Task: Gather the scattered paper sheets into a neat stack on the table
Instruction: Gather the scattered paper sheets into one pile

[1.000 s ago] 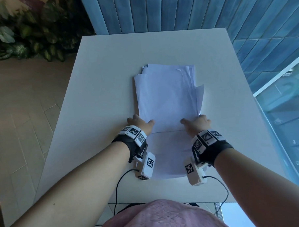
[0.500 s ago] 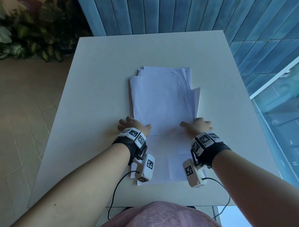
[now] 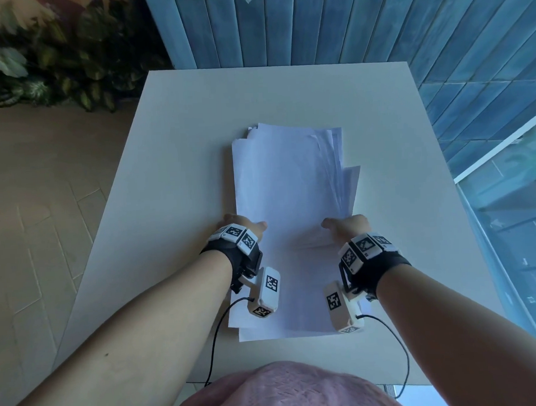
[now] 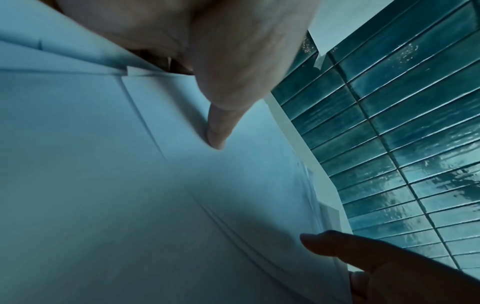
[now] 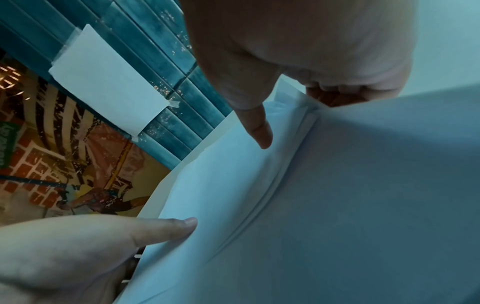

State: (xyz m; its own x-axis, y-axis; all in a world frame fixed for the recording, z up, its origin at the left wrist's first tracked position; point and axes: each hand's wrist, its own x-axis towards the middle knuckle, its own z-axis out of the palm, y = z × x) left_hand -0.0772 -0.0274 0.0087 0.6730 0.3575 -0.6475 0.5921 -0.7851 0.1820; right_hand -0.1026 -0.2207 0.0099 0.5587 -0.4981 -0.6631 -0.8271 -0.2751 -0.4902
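Observation:
A loose stack of white paper sheets (image 3: 287,186) lies lengthwise on the pale table (image 3: 179,176), its edges uneven at the far end and right side. My left hand (image 3: 243,227) grips the stack's left edge, thumb on top and fingers curled under. My right hand (image 3: 344,225) grips the right edge the same way. In the left wrist view my left thumb (image 4: 221,131) presses the top sheet (image 4: 130,185), and the right hand (image 4: 363,257) shows opposite. The right wrist view shows my right thumb (image 5: 259,127) on the sheets (image 5: 337,205) and the left hand (image 5: 103,236) across.
Blue tiled wall (image 3: 314,22) stands behind the table, with a taped white note (image 5: 109,78) on it. Leafy plants (image 3: 39,59) sit at the back left over a tiled floor. A glass panel (image 3: 514,238) runs along the right. Wrist cables (image 3: 217,337) hang off the near edge.
Both hands keep their hold on the stack's sides. The stack has slid slightly toward me, and my head view has tilted a little.

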